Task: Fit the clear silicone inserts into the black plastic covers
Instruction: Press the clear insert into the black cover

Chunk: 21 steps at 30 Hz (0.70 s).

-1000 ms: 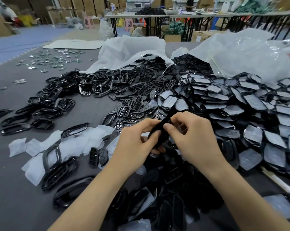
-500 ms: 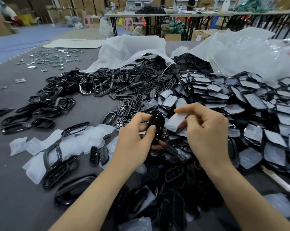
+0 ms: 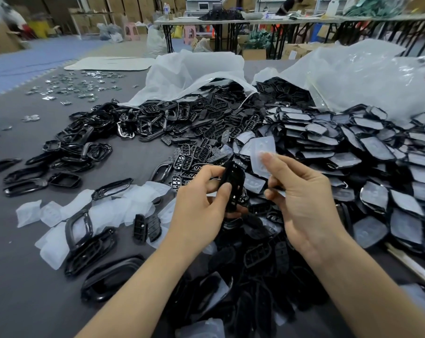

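Observation:
My left hand [image 3: 201,206] grips a black plastic cover [image 3: 233,185], held upright on edge between thumb and fingers. Just to its right, my right hand [image 3: 301,198] pinches a clear silicone insert [image 3: 264,154] by its lower edge and holds it up above the cover. Cover and insert are apart. Loose clear inserts [image 3: 104,211] lie on the grey table [image 3: 23,276] to the left. A big heap of covers with inserts in them [image 3: 377,167] spreads to the right.
Black frames and button pieces [image 3: 162,123] spill from white plastic bags [image 3: 196,74] at the back. More black frames [image 3: 89,242] lie at the near left. Small shiny metal parts [image 3: 77,84] are scattered far left. A pale rod [image 3: 411,264] lies at the right edge.
My hands have drawn apart. The right hand lifted a clear insert up and to the right, while the left turned the black cover upright.

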Available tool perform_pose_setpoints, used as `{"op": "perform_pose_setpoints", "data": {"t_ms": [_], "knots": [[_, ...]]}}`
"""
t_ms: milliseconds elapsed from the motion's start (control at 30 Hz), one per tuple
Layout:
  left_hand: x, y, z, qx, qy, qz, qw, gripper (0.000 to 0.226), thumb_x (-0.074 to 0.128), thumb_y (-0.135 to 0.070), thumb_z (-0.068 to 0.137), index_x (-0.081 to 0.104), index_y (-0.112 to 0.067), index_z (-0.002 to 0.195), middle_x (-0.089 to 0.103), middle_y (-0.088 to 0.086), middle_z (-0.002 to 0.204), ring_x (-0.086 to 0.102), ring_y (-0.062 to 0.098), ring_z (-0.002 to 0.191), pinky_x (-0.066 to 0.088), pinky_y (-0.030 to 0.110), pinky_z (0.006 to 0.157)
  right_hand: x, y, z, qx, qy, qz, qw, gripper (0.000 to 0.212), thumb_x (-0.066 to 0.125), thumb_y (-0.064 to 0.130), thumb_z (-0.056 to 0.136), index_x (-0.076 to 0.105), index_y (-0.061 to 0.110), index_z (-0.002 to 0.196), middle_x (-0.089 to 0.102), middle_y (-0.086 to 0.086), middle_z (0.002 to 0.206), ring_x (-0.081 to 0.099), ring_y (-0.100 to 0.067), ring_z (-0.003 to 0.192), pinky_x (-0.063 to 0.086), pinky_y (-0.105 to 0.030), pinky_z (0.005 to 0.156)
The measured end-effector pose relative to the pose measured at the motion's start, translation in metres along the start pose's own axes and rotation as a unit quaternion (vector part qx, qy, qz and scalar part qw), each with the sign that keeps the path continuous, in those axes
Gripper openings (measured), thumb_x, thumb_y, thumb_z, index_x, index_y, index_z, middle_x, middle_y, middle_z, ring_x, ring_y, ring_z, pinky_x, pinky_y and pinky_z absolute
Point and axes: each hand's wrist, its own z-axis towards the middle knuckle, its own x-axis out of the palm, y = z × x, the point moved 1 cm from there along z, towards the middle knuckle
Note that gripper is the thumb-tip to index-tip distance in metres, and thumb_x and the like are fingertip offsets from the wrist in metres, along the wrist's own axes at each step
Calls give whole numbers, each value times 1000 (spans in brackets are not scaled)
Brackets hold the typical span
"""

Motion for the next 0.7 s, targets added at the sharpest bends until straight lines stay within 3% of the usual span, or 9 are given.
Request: {"op": "perform_pose_setpoints", "data": {"t_ms": [200, 300, 533, 700], "knots": [[1, -2, 0, 4, -10, -9, 1000, 26, 50, -2, 97, 58, -27, 96, 74, 2, 85, 72, 24, 61, 57, 29, 54, 1, -4, 1, 17, 11, 7, 1000, 10, 74, 19, 75, 76, 22, 65, 60, 11, 59, 47, -1, 50, 42, -15, 46], [1, -1, 0, 3, -9, -6, 1000, 22, 50, -1, 96, 59, -22, 100, 74, 0, 83, 72, 24, 61, 57, 29, 55, 0, -4, 1, 8, 17, 8, 1000, 2, 72, 16, 77, 73, 18, 76, 62, 11, 62, 49, -1, 52, 43, -15, 47], [0, -2, 0, 6, -6, -3, 1000, 19, 50, -2, 97, 59, -18, 100, 74, 2, 83, 72, 23, 61, 57, 28, 55, 0, -2, 0, -12, 40, -3, 999, 20, 68, 11, 82, 70, 25, 96, 61, 9, 60, 51, -4, 55, 44, -18, 49], [0, -2, 0, 3, -10, -1, 1000, 21, 50, -2, 96, 59, -21, 99, 74, 2, 84, 72, 24, 61, 58, 30, 55, 1, -2, 0, -26, 34, 1, 999, 14, 64, 15, 88, 72, 24, 81, 59, 9, 59, 52, -4, 55, 45, -18, 48]]}}
